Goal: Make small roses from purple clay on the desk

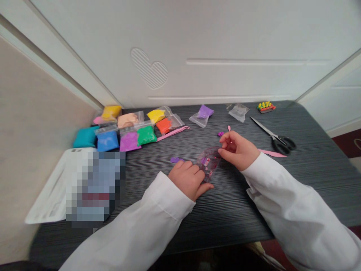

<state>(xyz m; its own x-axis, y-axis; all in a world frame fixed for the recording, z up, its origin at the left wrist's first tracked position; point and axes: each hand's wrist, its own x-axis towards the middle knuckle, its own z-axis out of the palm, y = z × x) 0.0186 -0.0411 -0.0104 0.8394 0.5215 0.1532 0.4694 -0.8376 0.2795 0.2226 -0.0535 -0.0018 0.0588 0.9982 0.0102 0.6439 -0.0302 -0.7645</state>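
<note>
A clear plastic sheet (208, 164) with small pink and red prints stands tilted between my hands over the dark table. My right hand (238, 151) pinches its upper right corner between thumb and fingers. Curled over the left and lower edge of the sheet are the fingers of my left hand (189, 178), with the thumb stretched out to the right. A flat strip of purple clay (176, 160) lies just beyond my left fingers. Beyond the right hand sit a small textured purple clay piece (220, 134) and a pink tool tip (229, 128).
Bags of coloured clay (130, 141) cluster at the back left, with pink tweezers (173, 133) beside them. Scissors (278, 140), a pink tool (272, 153) and a small yellow-and-red clay model (266, 107) lie right. A white tray (50, 192) and a blurred-out object (97, 188) are at left.
</note>
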